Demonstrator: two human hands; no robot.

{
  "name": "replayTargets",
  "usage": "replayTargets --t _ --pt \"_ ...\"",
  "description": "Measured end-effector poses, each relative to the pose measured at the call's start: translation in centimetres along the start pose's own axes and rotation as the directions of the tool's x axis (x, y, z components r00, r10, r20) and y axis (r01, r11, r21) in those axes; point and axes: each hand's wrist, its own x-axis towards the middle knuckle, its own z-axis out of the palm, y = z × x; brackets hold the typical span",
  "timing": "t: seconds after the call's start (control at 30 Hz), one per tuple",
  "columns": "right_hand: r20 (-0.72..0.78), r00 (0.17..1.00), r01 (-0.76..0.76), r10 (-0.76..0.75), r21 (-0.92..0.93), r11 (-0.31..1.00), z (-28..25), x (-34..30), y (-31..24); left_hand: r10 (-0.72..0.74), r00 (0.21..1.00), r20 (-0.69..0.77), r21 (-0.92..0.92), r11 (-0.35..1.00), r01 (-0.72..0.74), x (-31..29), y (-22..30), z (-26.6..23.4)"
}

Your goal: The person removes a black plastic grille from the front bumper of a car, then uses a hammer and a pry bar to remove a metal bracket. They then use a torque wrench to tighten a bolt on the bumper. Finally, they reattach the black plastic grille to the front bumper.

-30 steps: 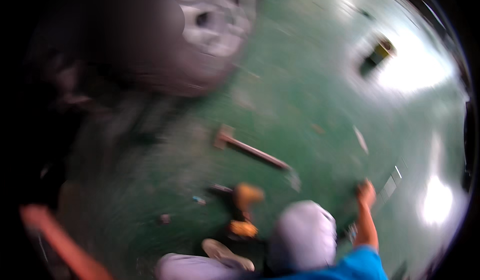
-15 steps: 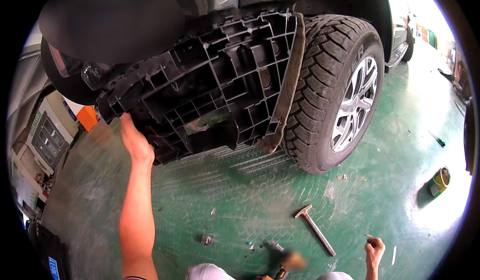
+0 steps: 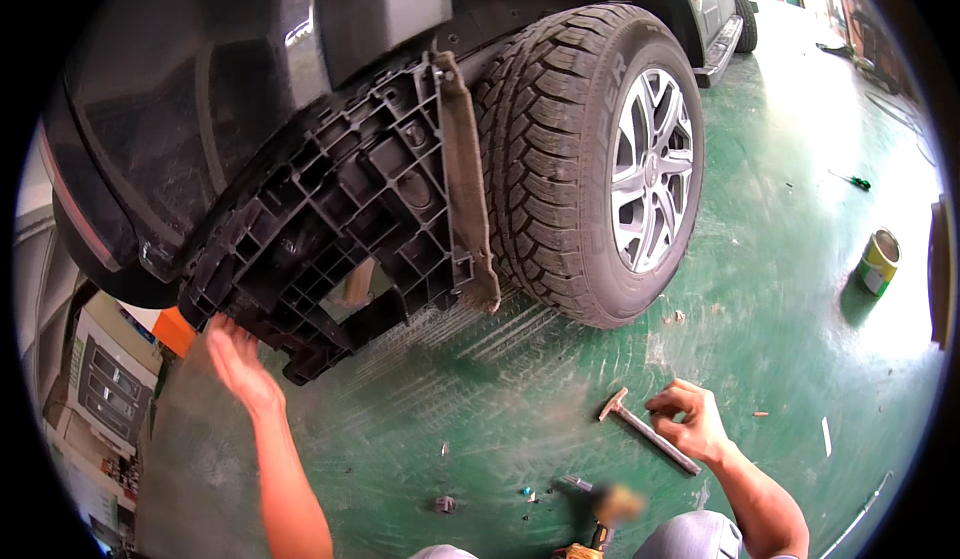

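A black ribbed plastic bumper panel [image 3: 340, 219] hangs loose from the dark car's corner, just ahead of the tyre [image 3: 560, 149]. My left hand [image 3: 240, 364] reaches up and holds the panel's lower edge, its fingertips against the plastic. A hammer [image 3: 645, 434] lies on the green floor. My right hand [image 3: 688, 419] sits over its handle with the fingers curled; whether it grips the handle does not show.
A silver alloy wheel [image 3: 652, 169] fills the tyre. A green and yellow can [image 3: 880, 259] stands on the floor at right, with a green screwdriver [image 3: 855, 181] farther back. Small bolts and clips [image 3: 445, 504] and a blurred orange tool [image 3: 605, 519] lie near my knees.
The view swung up from the floor to the car. My left hand stays at the panel's lower edge. My right hand moved left onto the hammer's handle.
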Motion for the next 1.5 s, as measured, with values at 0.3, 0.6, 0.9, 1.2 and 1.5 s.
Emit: replayTargets --t 0.3,0.6,0.9,1.2,1.5 --pt "0.268 0.740 0.641 -0.617 -0.004 0.767 6.1 4.2 -8.0 -0.587 0.172 0.791 0.100 0.402 0.910 -22.3 6.4 7.6" --pt "0.391 0.659 0.718 -0.643 -0.070 0.693 6.6 3.6 -6.9 -0.692 -0.304 0.655 0.254 -0.177 0.951 -28.3 4.2 10.8" --pt "0.273 0.938 -0.167 0.214 -0.185 0.968 1.6 -4.7 8.6 -0.644 -0.411 0.646 0.517 -0.028 0.855 -30.0 2.0 8.9" --pt "0.232 0.628 -0.776 0.743 0.116 0.620 3.8 -18.3 17.6 -0.621 -0.428 0.657 0.519 -0.039 0.854 -31.1 -0.7 9.0" --pt "0.200 0.685 -0.719 0.701 0.025 0.695 6.9 -18.5 19.5 -0.609 -0.367 0.703 0.498 0.055 0.865 -29.1 1.7 11.5"
